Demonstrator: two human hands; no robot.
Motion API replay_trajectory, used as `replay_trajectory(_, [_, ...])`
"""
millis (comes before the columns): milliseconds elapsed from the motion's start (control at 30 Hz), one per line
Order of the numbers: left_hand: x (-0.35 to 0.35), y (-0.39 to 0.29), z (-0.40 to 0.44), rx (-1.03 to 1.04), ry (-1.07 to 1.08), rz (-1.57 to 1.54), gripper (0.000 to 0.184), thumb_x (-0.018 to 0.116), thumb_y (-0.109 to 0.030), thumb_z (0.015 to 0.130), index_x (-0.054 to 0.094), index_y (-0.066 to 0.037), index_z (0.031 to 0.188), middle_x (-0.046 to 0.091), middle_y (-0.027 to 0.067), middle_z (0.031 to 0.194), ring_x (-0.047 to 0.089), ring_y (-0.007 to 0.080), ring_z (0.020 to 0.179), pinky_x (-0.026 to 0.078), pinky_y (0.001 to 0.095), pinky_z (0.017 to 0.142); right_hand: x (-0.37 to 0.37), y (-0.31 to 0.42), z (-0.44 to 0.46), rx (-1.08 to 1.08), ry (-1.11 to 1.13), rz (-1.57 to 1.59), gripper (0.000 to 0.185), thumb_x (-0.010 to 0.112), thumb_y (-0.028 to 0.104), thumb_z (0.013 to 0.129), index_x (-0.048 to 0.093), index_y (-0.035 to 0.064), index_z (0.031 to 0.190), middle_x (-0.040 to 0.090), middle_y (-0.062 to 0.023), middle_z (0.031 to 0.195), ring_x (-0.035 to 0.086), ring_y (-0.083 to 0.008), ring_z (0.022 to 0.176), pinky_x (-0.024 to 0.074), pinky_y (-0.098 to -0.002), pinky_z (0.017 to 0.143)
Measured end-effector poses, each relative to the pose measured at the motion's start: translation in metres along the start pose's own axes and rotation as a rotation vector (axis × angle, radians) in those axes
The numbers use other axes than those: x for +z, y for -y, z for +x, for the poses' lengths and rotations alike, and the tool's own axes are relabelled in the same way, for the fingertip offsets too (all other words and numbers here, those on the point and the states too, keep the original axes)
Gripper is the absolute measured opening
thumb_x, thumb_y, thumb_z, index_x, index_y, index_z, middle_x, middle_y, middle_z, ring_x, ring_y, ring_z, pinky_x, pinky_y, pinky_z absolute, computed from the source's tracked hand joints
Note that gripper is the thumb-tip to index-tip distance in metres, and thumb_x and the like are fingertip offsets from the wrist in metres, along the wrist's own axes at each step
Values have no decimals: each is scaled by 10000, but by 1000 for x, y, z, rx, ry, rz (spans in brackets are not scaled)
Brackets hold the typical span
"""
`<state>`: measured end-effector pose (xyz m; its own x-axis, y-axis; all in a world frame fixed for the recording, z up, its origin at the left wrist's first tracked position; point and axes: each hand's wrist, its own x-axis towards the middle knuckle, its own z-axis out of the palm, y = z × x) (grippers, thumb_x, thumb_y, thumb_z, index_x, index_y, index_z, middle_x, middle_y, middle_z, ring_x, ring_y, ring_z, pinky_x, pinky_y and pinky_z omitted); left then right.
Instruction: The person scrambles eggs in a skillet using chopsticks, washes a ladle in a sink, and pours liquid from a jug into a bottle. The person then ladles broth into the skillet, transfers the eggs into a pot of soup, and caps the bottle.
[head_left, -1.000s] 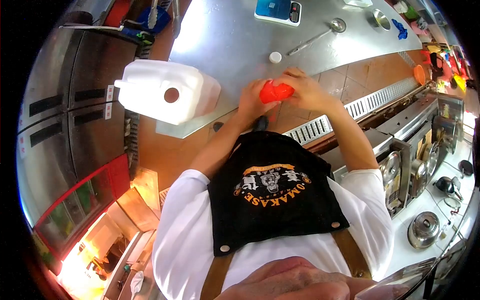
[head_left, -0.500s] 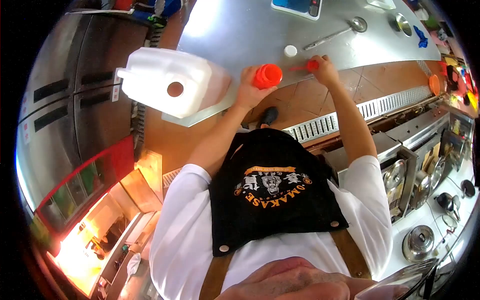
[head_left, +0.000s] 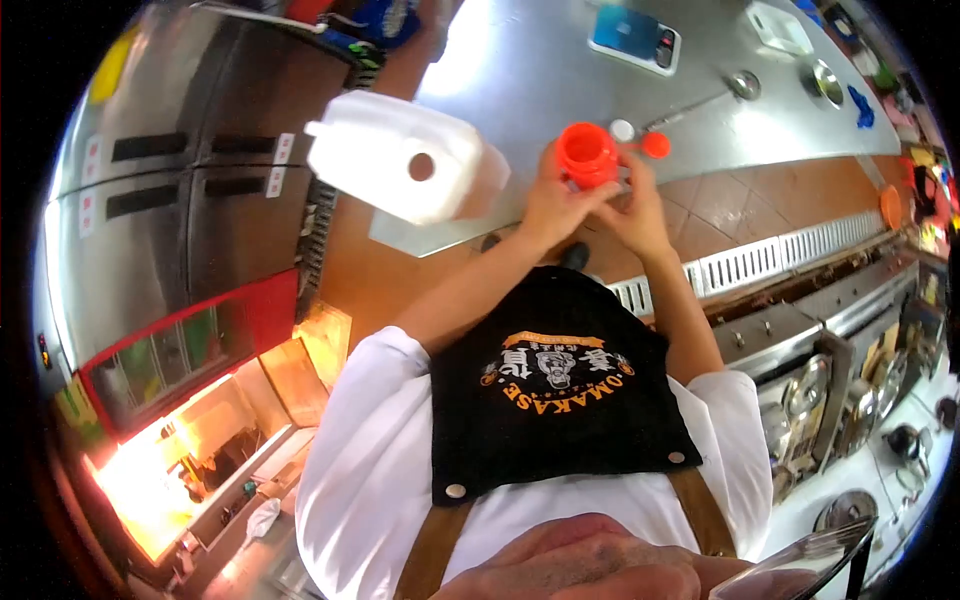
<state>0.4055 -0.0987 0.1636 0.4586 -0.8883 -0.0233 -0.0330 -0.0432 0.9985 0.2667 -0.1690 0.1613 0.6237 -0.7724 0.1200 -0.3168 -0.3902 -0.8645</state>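
Note:
A red plastic bottle (head_left: pixel 588 165) with its round mouth uncovered stands between both hands at the table's near edge. My left hand (head_left: pixel 553 208) is closed round its left side. On the bottle's lower right side, my right hand (head_left: pixel 638 208) is closed too, its fingertips against it. A red cap (head_left: pixel 656 145) lies on the table just right of the bottle, and a small white cap (head_left: pixel 621 130) is behind it. Left of my hands, a large white translucent jug (head_left: pixel 385 150) with an uncovered round opening sits on the table corner.
A ladle (head_left: pixel 742 86) lies on the metal table (head_left: pixel 540 90). Farther back are a scale or similar device with a blue top (head_left: pixel 634 38), a white tray (head_left: pixel 780 28), a metal bowl (head_left: pixel 826 84) and a blue cloth (head_left: pixel 861 106). Stoves stand to the right.
My right hand has let go of the red cap, now on the table, and moved left onto the bottle. The whole view has shifted, with the table sitting farther right.

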Motion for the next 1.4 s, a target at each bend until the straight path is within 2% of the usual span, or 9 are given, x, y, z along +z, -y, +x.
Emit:
replay_trajectory(167, [-36,-64,-18,103,182,-18,773,790,-211,726,359,-46,1347,415,158,1311,497,268,1167,452,349,937,-3,58,15,-41,-6,309,769,808,86,653,414,26,1311,521,-150,1237,534,-266,1122,434,-369,948])
replay_trajectory(300, [-146,-148,-22,277,242,613,482,687,-269,813,528,-53,1213,586,142,1128,576,282,1047,467,339,892,9,73,12,-48,-70,210,772,825,74,628,422,21,1285,537,-136,1202,532,-254,1129,431,-373,954])
replay_trajectory(367, [-216,-161,13,635,192,941,255,672,-225,816,636,-50,998,634,116,986,606,288,906,483,368,788,23,72,6,-15,-121,182,753,822,98,638,426,26,1275,542,-142,1194,535,-273,1126,432,-381,953])
replay_trajectory(467, [-289,-153,61,377,650,1161,212,603,-204,874,612,-2,937,604,146,947,582,299,924,461,377,782,40,76,-15,101,-140,-48,714,816,161,649,443,45,1247,553,-160,1166,541,-333,1087,439,-406,929])
replay_trajectory(533, [-305,-142,81,455,834,1132,226,558,-226,905,606,-6,901,607,127,842,593,256,817,458,358,711,52,83,-24,-10,-112,-117,699,809,206,649,454,63,1233,555,-180,1146,534,-381,1044,441,-432,901])
replay_trajectory(600, [-305,-141,89,-124,1046,1024,253,504,-232,933,598,-8,862,584,102,716,580,208,699,447,326,648,60,95,-33,25,-150,-171,698,806,217,647,456,80,1235,561,-165,1135,537,-366,1032,436,-438,894])
replay_trajectory(633, [-302,-143,88,-166,1025,994,269,481,-220,941,584,-7,814,559,80,637,554,174,620,438,306,610,64,101,-37,32,-138,-209,713,814,190,641,452,75,1245,559,-162,1147,537,-359,1049,440,-425,904])
replay_trajectory(1033, [-256,-175,68,269,1147,1316,476,484,-406,938,644,4,758,613,200,763,586,346,706,458,401,677,80,128,-62,-25,-164,-372,719,812,229,630,470,104,1251,588,-119,1066,551,-325,973,443,-431,847])
replay_trajectory(1400, [-197,-179,39,287,1124,1637,622,381,-527,942,677,-15,747,644,188,779,610,353,746,473,423,735,80,93,-90,-9,-130,-390,720,797,271,623,482,132,1255,586,-94,1069,544,-294,1031,440,-448,838])
